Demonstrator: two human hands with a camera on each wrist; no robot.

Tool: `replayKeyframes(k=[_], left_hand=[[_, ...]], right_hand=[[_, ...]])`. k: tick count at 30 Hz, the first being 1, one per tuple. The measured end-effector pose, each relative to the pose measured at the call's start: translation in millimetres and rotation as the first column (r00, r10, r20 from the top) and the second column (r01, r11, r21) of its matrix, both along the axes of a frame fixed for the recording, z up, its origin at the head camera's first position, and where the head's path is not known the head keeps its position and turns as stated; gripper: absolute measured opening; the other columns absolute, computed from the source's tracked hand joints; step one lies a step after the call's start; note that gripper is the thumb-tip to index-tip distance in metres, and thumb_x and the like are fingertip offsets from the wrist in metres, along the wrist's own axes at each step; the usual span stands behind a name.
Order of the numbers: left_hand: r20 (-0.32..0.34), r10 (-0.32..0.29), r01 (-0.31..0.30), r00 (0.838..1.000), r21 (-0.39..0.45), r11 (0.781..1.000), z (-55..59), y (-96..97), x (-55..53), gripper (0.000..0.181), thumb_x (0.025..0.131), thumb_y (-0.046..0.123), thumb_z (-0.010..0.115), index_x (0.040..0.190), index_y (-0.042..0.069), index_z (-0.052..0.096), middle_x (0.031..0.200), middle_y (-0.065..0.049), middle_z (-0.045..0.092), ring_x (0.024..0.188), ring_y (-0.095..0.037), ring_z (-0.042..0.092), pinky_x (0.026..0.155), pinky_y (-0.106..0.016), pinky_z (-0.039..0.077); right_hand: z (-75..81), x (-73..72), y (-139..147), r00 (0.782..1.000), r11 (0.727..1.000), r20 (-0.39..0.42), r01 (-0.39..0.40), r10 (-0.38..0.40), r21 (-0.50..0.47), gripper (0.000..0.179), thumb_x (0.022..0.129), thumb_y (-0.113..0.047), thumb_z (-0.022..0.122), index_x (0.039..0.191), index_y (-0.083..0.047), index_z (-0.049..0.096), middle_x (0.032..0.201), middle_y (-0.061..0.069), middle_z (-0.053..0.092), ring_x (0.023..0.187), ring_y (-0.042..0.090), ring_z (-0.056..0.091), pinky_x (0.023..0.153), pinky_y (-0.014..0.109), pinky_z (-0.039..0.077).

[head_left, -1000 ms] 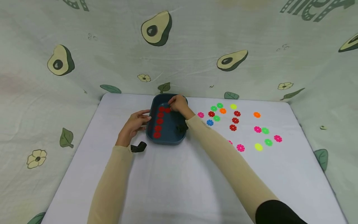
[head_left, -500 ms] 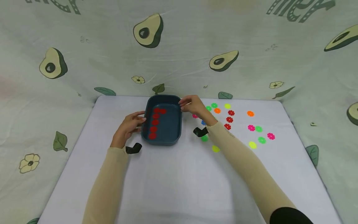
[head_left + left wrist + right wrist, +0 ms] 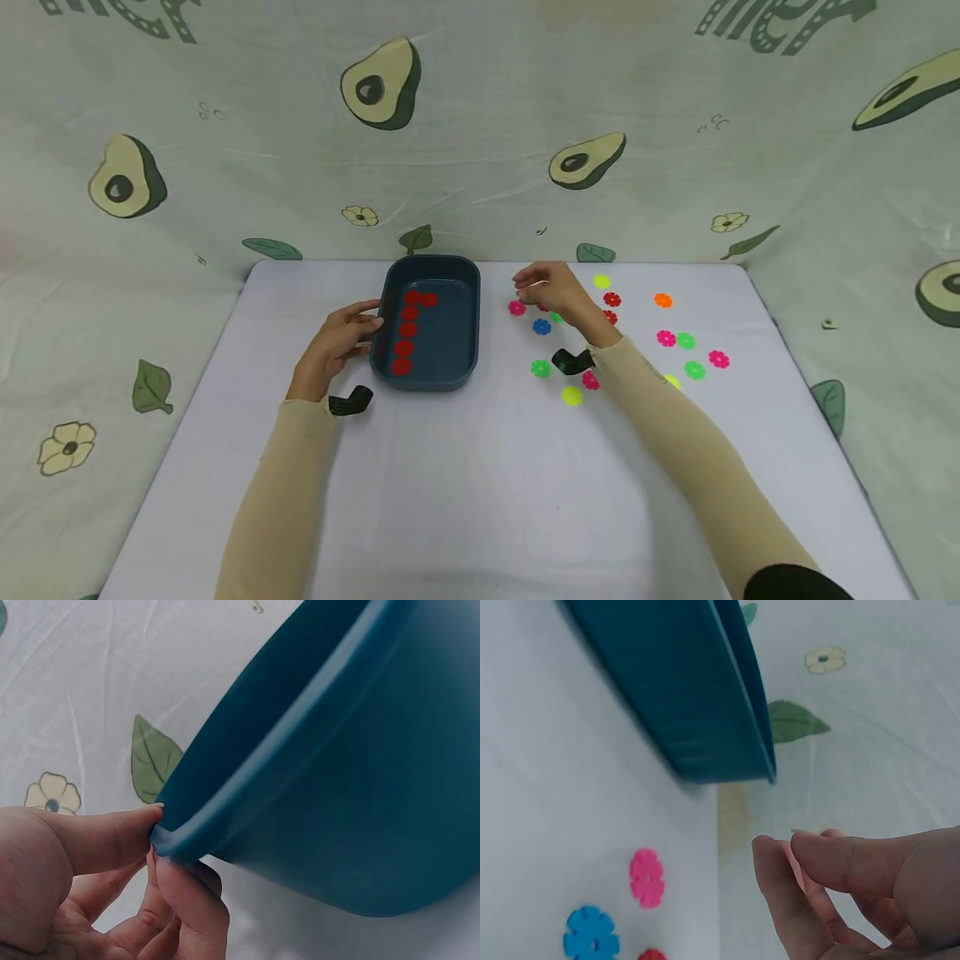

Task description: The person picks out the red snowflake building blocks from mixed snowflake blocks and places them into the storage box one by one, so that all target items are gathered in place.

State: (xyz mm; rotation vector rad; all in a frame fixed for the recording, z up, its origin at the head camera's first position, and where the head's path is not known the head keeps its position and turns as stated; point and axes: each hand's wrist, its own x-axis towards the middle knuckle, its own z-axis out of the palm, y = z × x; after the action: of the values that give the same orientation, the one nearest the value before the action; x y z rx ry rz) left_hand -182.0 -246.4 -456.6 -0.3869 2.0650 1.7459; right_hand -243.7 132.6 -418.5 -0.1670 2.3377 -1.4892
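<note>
A dark blue rectangular tray point(image 3: 447, 337) stands near the back edge of the table, with several red plastic discs point(image 3: 407, 329) lying inside, mostly in a column at its left. My left hand point(image 3: 333, 343) pinches the tray's left rim, thumb above and fingers beneath, as the left wrist view shows. To the right of the tray, my right hand point(image 3: 561, 293) hovers over loose flower-shaped discs, its fingers loosely bent and nothing visible between them. Closest to it are a pink disc point(image 3: 517, 307) and a blue disc point(image 3: 542, 327). Its wrist and sleeve hide part of the spread.
Notched discs in green point(image 3: 541, 368), yellow point(image 3: 572, 396), orange point(image 3: 663, 301) and red point(image 3: 612, 299) lie scattered over the right half of the white table point(image 3: 465, 483). Behind the table hangs a cloth point(image 3: 480, 150) printed with avocados.
My right hand has left the inside of the tray, passing over its right rim to the loose discs. My left hand keeps its grip on the rim. The head view has shifted slightly.
</note>
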Motion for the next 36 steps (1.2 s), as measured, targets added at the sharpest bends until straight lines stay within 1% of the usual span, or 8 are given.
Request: replayKeyframes(k=[5,7,9,13,17,25,31,36], left_hand=[[-0.002,0.0,0.0,1.0,0.003,1.0,-0.1,-0.8,0.0,0.059,0.109,0.018,0.061,0.164,0.016,0.04,0.126,0.0,0.058,0.099,-0.008,0.063,0.081,-0.025,0.052],[-0.003,-0.002,0.002,1.0,0.005,1.0,0.8,-0.7,0.3,0.059,0.109,0.018,0.061,0.164,0.016,0.04,0.125,0.001,0.058,0.099,-0.009,0.063,0.082,-0.025,0.052],[-0.006,-0.003,0.003,1.0,0.006,1.0,2.0,-0.5,0.6,0.059,0.109,0.018,0.06,0.164,0.016,0.04,0.125,0.001,0.058,0.099,-0.009,0.063,0.082,-0.025,0.052],[-0.012,-0.004,0.004,1.0,0.008,1.0,3.3,-0.4,0.4,0.058,0.11,0.018,0.06,0.164,0.016,0.041,0.127,-0.001,0.058,0.099,-0.009,0.062,0.082,-0.025,0.052],[-0.015,-0.011,0.011,1.0,0.014,1.0,3.9,-0.3,0.4,0.059,0.109,0.019,0.061,0.165,0.015,0.04,0.129,-0.002,0.058,0.099,-0.009,0.062,0.081,-0.026,0.051],[0.003,-0.007,0.007,1.0,0.02,1.0,5.9,0.2,1.4,0.061,0.109,0.018,0.061,0.166,0.017,0.038,0.13,-0.002,0.057,0.099,-0.009,0.061,0.08,-0.025,0.051],[-0.005,0.005,-0.005,1.0,0.013,1.0,4.7,0.1,2.1,0.059,0.109,0.019,0.062,0.164,0.016,0.041,0.126,0.001,0.058,0.098,-0.009,0.062,0.08,-0.025,0.051],[0.002,0.008,-0.008,1.0,0.01,1.0,2.0,0.4,1.8,0.059,0.109,0.018,0.062,0.164,0.016,0.042,0.124,0.002,0.059,0.097,-0.009,0.063,0.08,-0.025,0.051]], right_hand=[[-11.4,-1.9,16,0.999,1.0,0.045,0.022,-0.022,0.004,0.036,0.102,-0.003,0.067,0.135,0.008,0.063,0.137,0.022,0.063,0.114,0.033,0.065,0.104,0.047,0.054],[-15.3,-3.0,21,0.997,0.999,0.063,0.035,-0.035,-0.002,0.036,0.101,-0.001,0.067,0.135,0.009,0.063,0.138,0.023,0.062,0.115,0.034,0.063,0.104,0.047,0.053],[-18.5,-3.8,26,0.997,0.999,0.066,0.047,-0.048,0.015,0.036,0.1,-0.001,0.068,0.135,0.008,0.063,0.138,0.023,0.062,0.117,0.034,0.062,0.104,0.047,0.052],[-25.3,-5.6,34,0.996,0.995,0.056,0.072,-0.076,0.069,0.036,0.1,-0.003,0.07,0.135,0.006,0.065,0.139,0.022,0.062,0.122,0.035,0.06,0.104,0.045,0.051],[-32.4,-6.0,40,0.993,0.988,0.048,0.098,-0.104,0.119,0.035,0.102,-0.004,0.068,0.135,0.004,0.065,0.14,0.022,0.061,0.124,0.036,0.059,0.104,0.045,0.052],[-45.8,-8.1,46,0.992,0.973,0.016,0.118,-0.123,0.199,0.035,0.101,-0.003,0.069,0.134,0.004,0.065,0.14,0.022,0.061,0.124,0.037,0.06,0.104,0.042,0.052],[-50.1,-10.9,44,0.99,0.967,-0.003,0.141,-0.144,0.214,0.034,0.098,-0.001,0.072,0.132,0.004,0.067,0.136,0.023,0.064,0.12,0.037,0.061,0.104,0.045,0.052],[-50.7,-11.2,39,0.991,0.959,-0.033,0.133,-0.129,0.249,0.032,0.096,-0.001,0.074,0.128,0.005,0.069,0.13,0.024,0.066,0.115,0.037,0.062,0.099,0.044,0.054]])
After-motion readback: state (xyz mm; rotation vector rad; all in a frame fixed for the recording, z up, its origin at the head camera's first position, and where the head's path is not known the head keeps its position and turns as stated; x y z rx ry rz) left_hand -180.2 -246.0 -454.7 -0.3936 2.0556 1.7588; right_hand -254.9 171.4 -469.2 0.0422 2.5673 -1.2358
